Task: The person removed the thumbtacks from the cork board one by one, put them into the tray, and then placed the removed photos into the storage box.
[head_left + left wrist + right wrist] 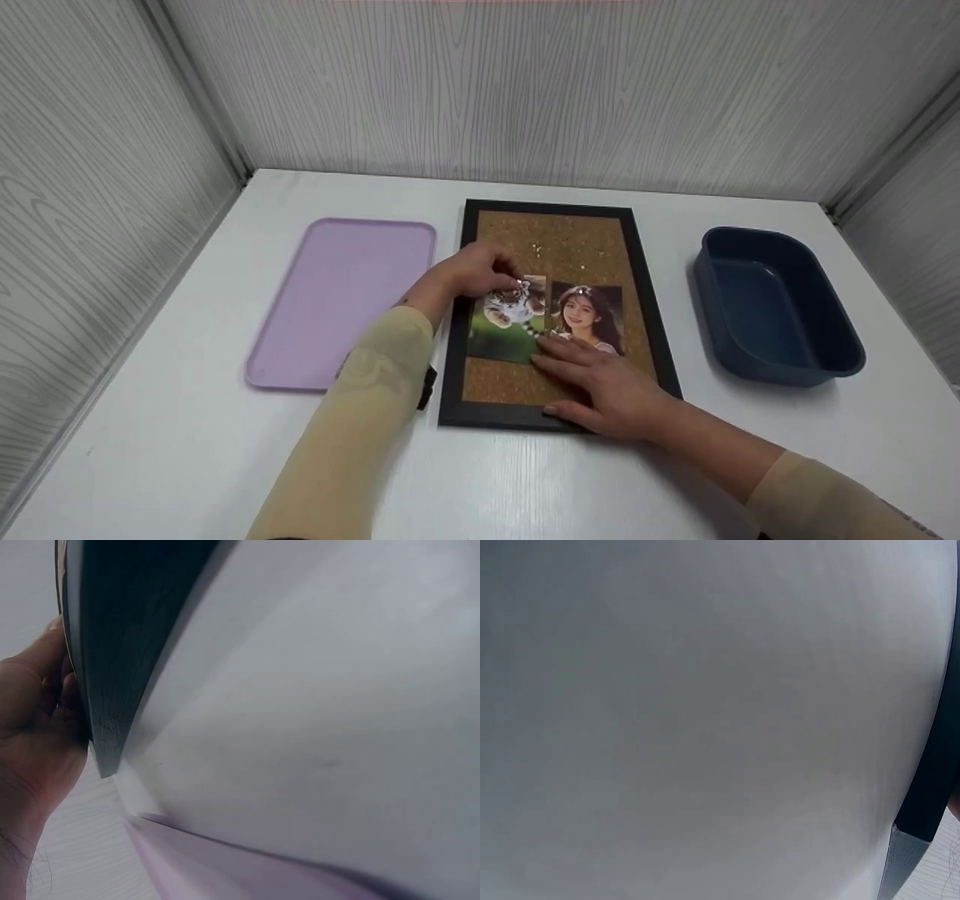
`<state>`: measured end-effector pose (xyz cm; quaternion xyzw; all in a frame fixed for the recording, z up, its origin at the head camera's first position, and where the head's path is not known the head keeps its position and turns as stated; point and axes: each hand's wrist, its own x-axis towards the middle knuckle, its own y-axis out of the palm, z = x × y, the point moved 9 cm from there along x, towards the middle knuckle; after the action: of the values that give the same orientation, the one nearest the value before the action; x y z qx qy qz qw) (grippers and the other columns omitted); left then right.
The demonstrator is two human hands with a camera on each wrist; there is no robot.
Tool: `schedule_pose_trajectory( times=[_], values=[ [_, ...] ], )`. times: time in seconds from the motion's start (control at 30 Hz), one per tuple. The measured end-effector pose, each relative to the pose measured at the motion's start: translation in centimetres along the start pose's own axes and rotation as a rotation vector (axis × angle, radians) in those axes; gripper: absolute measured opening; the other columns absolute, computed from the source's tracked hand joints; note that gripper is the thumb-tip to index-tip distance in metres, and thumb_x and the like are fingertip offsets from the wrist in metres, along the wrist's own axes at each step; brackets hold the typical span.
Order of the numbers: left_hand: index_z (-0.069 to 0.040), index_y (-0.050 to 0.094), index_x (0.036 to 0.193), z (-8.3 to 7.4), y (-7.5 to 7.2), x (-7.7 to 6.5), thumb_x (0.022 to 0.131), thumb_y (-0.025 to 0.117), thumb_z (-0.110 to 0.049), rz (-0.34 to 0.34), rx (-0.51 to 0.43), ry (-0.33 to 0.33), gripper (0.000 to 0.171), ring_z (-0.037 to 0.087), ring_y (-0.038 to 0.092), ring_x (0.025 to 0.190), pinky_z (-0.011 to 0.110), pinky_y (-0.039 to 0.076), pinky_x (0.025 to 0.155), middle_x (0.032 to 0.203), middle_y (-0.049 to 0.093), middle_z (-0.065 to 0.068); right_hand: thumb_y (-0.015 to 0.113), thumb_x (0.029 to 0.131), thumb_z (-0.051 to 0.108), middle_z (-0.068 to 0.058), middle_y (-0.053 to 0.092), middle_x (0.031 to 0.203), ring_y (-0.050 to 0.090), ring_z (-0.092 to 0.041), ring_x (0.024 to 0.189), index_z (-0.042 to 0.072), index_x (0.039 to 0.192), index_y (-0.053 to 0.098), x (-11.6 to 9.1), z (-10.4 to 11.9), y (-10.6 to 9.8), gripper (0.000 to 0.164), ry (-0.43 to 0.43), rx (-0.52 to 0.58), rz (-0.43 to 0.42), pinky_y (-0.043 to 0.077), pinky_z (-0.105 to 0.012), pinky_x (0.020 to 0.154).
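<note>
A cork board [555, 232] with a black frame lies on the white table. On it lie a tiger photo [499, 337] and, to its right, a portrait photo [604, 311] with a small shiny pin [580, 291] near its top. My left hand [478, 268] reaches over the board's left side, thumb and forefinger pinching a tiny shiny pin at the tiger photo's top edge; the fingers mostly hide it. With fingers spread, my right hand [611, 390] rests on the lower edges of the photos and the cork. The left wrist view shows the left hand [41, 705] beside the frame.
A light purple tray [352, 300] lies left of the board. To the right stands a dark blue bin [765, 300]. Small shiny pins [536, 248] sit on the upper cork. Grey wood-grain panels [480, 90] wall the table at the back and sides.
</note>
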<state>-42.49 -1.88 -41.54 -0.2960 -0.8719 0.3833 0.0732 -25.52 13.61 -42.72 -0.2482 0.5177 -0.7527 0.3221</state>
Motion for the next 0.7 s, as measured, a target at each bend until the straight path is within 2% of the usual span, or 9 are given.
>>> schedule_pose_trajectory(
  times=[0.2, 0.47, 0.7],
  values=[
    [-0.008, 0.08, 0.116, 0.16, -0.06, -0.14, 0.104, 0.071, -0.017, -0.017, -0.048, -0.016, 0.017, 0.021, 0.066, 0.103, 0.037, 0.051, 0.095, 0.112, 0.076, 0.005, 0.051, 0.106, 0.064, 0.002, 0.028, 0.174, 0.03, -0.027, 0.157, 0.025, 0.164, 0.043, -0.02, 0.12, 0.02, 0.071, -0.005, -0.004, -0.007, 0.037, -0.057, 0.119],
    [-0.004, 0.078, 0.118, 0.42, 0.25, -0.39, 0.105, 0.069, -0.014, -0.025, -0.149, -0.027, 0.019, 0.019, 0.065, 0.099, 0.035, 0.052, 0.09, 0.112, 0.075, 0.008, 0.055, 0.106, 0.061, -0.002, 0.033, 0.172, 0.037, -0.029, 0.154, 0.022, 0.162, 0.047, -0.21, 0.41, 0.08, 0.069, -0.042, -0.002, -0.031, 0.04, -0.057, 0.116],
    [-0.006, 0.079, 0.118, 0.17, -0.42, -0.48, 0.105, 0.068, -0.017, -0.048, -0.186, -0.025, 0.02, 0.018, 0.066, 0.093, 0.033, 0.052, 0.083, 0.107, 0.075, 0.007, 0.056, 0.106, 0.06, -0.003, 0.034, 0.171, 0.037, -0.029, 0.154, 0.02, 0.162, 0.048, -0.07, 0.52, -0.38, 0.069, -0.053, -0.014, -0.052, 0.04, -0.056, 0.117]
  ],
)
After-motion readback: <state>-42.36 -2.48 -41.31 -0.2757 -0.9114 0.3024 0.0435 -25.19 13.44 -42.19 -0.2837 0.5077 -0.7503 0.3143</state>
